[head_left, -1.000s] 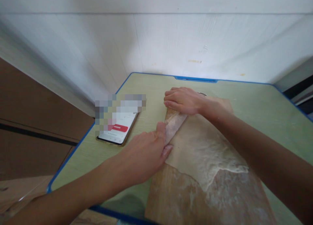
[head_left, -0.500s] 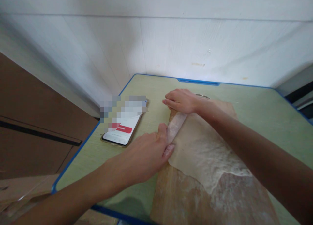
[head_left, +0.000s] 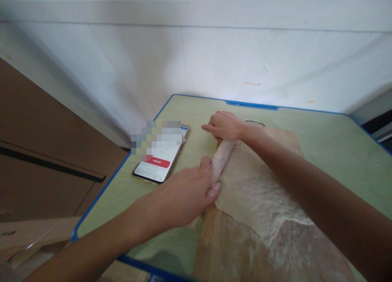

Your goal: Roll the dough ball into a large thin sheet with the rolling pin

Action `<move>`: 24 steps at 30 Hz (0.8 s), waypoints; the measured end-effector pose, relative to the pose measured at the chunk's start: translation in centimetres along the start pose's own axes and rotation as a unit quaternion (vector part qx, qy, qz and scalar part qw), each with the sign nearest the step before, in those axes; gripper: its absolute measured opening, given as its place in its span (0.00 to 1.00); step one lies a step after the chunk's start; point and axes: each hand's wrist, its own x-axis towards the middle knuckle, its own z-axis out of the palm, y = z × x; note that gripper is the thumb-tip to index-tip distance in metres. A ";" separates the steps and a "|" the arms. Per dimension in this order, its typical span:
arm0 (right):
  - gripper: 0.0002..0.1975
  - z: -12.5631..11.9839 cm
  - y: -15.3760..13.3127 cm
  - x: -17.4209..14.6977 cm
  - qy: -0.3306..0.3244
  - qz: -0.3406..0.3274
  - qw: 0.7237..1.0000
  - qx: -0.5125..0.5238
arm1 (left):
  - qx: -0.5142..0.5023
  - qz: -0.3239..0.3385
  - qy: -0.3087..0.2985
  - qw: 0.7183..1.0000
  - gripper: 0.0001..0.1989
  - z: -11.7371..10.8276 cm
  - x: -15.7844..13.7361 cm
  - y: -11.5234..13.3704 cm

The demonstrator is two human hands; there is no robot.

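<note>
A flour-dusted rolling pin (head_left: pixel 222 159) lies aslant over the left edge of a thin, wide sheet of dough (head_left: pixel 251 188). My left hand (head_left: pixel 191 192) is closed round its near part, the thumb whitened with flour. Toward the far end, my right hand (head_left: pixel 225 124) is closed over the pin, with one digit sticking out to the left. The dough rests on a wooden board (head_left: pixel 235 245) and looks wrinkled toward its near right side. My right forearm hides part of the dough and board.
The board stands on a pale green table (head_left: pixel 324 147) with a blue rim. Left of my hands lies a phone (head_left: pixel 156 163) with its screen lit, partly blurred out. A ring-like rim (head_left: pixel 255 122) shows behind my right wrist. A white wall (head_left: pixel 214 61) rises behind the table.
The whole view has shifted slightly, so everything sits a little further right and lower. Both hands keep their hold on the rolling pin, and more of its rounded surface shows between them.
</note>
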 end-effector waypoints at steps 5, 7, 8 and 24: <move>0.25 0.2 -0.2 0.6 0.008 -0.003 1.000 -0.014 | -0.031 -0.012 -0.004 0.999 0.17 -0.3 0.0 -0.2; 0.24 0.2 -0.2 0.8 0.012 0.000 1.000 -0.018 | -0.035 -0.015 -0.007 0.999 0.18 -0.4 0.0 -0.3; 0.24 0.2 -0.3 0.9 0.013 0.004 1.000 -0.020 | -0.038 -0.015 -0.012 0.999 0.18 -0.5 0.0 -0.3; 0.26 0.4 -0.6 2.0 0.111 0.051 0.992 0.010 | 0.021 -0.005 0.047 0.999 0.16 -1.2 0.8 -1.3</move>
